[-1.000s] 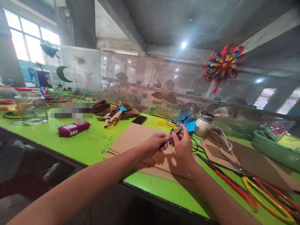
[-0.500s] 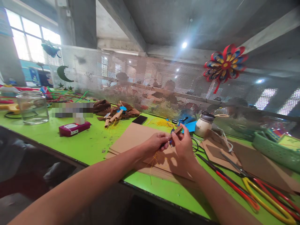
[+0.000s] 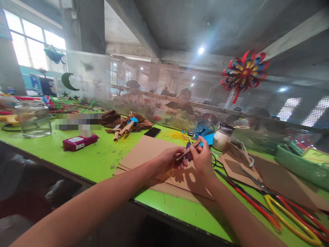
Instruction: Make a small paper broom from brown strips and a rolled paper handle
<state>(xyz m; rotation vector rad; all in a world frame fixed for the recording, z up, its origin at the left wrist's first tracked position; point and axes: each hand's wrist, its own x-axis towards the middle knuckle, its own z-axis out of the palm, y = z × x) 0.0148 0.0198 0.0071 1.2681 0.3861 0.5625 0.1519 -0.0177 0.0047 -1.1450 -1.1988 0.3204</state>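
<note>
Over a stack of brown kraft paper (image 3: 145, 151), both hands hold a narrow brown paper strip (image 3: 194, 144). My left hand (image 3: 171, 158) is closed around its lower end. My right hand (image 3: 202, 157) pinches the upper end between thumb and fingers. A small dark blue piece (image 3: 188, 145) shows between the hands beside the strip; its kind cannot be made out. Thin yellow strands (image 3: 168, 175) hang below my left hand, over the paper.
Scissors with yellow handles (image 3: 285, 214) and red-handled scissors (image 3: 253, 200) lie at right, near a green basket (image 3: 298, 164). Behind the hands are a phone (image 3: 152, 132) and a lidded jar (image 3: 222, 137). Left stand a purple tissue pack (image 3: 81, 141) and glass jar (image 3: 33, 120).
The brown strip shows more of its length between the hands, its lower end now visible over my left fingers. Both hands stay in nearly the same place.
</note>
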